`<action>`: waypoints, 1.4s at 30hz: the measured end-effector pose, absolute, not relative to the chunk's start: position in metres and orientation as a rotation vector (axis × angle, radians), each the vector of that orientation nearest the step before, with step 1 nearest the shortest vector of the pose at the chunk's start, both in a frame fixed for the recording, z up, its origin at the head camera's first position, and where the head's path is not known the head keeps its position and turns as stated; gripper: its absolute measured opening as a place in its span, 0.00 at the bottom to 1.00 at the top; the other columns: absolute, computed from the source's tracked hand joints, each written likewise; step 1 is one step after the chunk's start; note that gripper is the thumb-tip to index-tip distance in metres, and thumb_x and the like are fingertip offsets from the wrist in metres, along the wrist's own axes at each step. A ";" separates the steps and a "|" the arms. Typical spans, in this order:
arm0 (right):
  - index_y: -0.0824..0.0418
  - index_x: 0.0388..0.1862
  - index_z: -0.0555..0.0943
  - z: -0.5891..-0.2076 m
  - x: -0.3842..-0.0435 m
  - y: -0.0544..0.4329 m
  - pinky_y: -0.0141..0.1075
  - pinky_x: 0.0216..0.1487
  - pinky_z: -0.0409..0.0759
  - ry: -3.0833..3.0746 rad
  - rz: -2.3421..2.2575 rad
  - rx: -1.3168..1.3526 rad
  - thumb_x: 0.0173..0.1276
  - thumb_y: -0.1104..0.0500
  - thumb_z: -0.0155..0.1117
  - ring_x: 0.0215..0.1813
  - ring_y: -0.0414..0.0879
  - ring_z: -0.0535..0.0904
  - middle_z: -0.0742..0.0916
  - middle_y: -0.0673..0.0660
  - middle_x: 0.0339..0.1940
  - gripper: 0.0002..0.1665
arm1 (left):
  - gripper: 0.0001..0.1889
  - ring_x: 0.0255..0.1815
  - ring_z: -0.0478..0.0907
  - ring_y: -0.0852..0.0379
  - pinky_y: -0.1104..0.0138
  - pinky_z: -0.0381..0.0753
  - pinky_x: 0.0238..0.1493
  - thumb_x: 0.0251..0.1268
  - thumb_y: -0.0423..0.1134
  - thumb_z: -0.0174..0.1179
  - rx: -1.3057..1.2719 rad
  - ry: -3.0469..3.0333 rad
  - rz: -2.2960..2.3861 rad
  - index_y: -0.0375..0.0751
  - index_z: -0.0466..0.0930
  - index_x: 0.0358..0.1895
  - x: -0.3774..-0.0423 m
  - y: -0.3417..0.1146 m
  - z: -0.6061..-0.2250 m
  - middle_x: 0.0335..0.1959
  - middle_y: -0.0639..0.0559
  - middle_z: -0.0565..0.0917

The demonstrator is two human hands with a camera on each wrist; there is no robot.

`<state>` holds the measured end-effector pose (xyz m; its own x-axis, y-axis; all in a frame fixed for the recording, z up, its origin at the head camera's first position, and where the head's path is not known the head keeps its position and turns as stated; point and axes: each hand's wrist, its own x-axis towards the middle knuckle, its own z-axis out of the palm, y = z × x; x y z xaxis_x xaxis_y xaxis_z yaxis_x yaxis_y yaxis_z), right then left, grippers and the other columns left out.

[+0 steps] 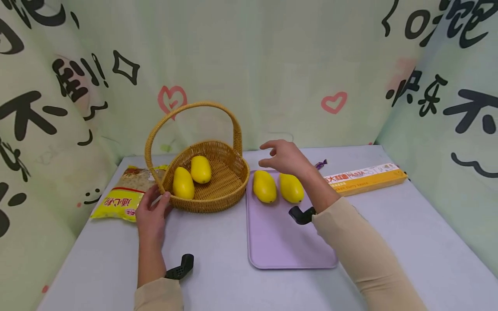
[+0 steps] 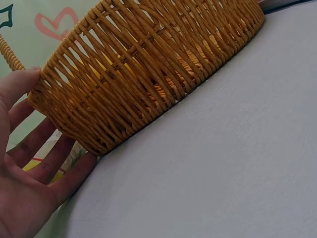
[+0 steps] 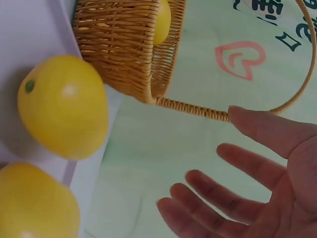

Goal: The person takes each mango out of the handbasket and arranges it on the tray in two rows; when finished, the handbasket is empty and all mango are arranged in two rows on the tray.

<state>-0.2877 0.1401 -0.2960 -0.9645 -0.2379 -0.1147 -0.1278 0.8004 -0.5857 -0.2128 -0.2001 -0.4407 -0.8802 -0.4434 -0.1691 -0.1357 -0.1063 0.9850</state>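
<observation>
A: Where is the fruit?

B: Two yellow fruits (image 1: pixel 183 183) lie inside the wicker basket (image 1: pixel 210 205), toward its left side. Two other fruits (image 1: pixel 265 186) sit on the lilac tray (image 1: pixel 288 242), just to the right of the basket.

A: Why the left hand (image 1: pixel 151 209) at the basket's left end?

B: To steady it, I'd judge. The thumb lies on the rim and the fingers reach, spread, around the outer wall down toward the base, so it grips that end. The basket stands upright on the counter (image 1: pixel 218 263), so the hold need not carry weight.

A: And the right hand (image 1: pixel 285 156)?

B: Spread, with nothing in it, raised to the right of the basket above the tray's far end. In the right wrist view the thumb overlaps the handle (image 3: pixel 193 109), but the head view shows them apart.

A: Does the layout make sense?

B: I think so. With tray and basket side by side, any reach between them is short. The yellow bag (image 1: pixel 122 194) lies to the left of the basket, partly behind it, and the pasta box (image 1: pixel 365 180) lies well to its right, so both seem set aside.
</observation>
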 end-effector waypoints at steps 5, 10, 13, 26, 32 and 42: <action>0.52 0.72 0.77 -0.294 -0.298 0.126 0.52 0.63 0.83 2.765 -0.924 -0.353 0.71 0.50 0.70 0.64 0.59 0.77 0.82 0.64 0.65 0.32 | 0.31 0.73 0.71 0.53 0.59 0.77 0.71 0.73 0.49 0.65 0.647 -1.917 -2.105 0.64 0.68 0.77 -0.214 -0.200 -0.441 0.77 0.52 0.69; 0.52 0.71 0.77 -0.290 -0.304 0.113 0.52 0.64 0.82 2.740 -0.948 -0.369 0.70 0.51 0.71 0.63 0.58 0.78 0.82 0.62 0.63 0.32 | 0.31 0.72 0.72 0.53 0.60 0.78 0.70 0.73 0.47 0.65 0.630 -1.917 -2.103 0.63 0.69 0.76 -0.218 -0.198 -0.439 0.76 0.53 0.70; 0.54 0.72 0.77 -0.287 -0.309 0.103 0.50 0.61 0.83 2.723 -0.957 -0.385 0.70 0.51 0.71 0.60 0.57 0.79 0.83 0.62 0.62 0.32 | 0.30 0.72 0.72 0.53 0.59 0.78 0.71 0.74 0.47 0.65 0.626 -1.919 -2.100 0.63 0.69 0.76 -0.220 -0.197 -0.438 0.76 0.52 0.70; 0.50 0.74 0.75 -0.282 -0.329 0.055 0.49 0.56 0.87 2.575 -0.845 -0.394 0.69 0.49 0.71 0.64 0.53 0.76 0.75 0.56 0.76 0.35 | 0.32 0.74 0.70 0.52 0.57 0.77 0.72 0.72 0.50 0.65 0.646 -1.935 -2.101 0.65 0.67 0.77 -0.219 -0.201 -0.440 0.77 0.53 0.68; 0.51 0.75 0.74 -0.288 -0.335 0.038 0.49 0.52 0.88 2.521 -0.892 -0.384 0.70 0.50 0.71 0.66 0.56 0.77 0.75 0.57 0.76 0.36 | 0.32 0.74 0.70 0.52 0.57 0.77 0.72 0.73 0.50 0.65 0.641 -1.946 -2.095 0.65 0.67 0.77 -0.217 -0.200 -0.440 0.77 0.53 0.68; 0.51 0.76 0.72 -0.305 -0.348 0.025 0.47 0.49 0.87 2.412 -0.946 -0.377 0.72 0.50 0.70 0.58 0.60 0.77 0.80 0.61 0.61 0.36 | 0.32 0.73 0.71 0.53 0.60 0.78 0.70 0.73 0.49 0.64 0.665 -1.944 -2.088 0.64 0.66 0.78 -0.213 -0.201 -0.443 0.77 0.54 0.69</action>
<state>-0.3481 0.0248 -0.3045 -0.8275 -0.4282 -0.3631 -0.0673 0.7177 -0.6931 -0.2128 -0.2007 -0.4431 -0.8756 -0.4482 -0.1801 -0.1477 -0.1065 0.9833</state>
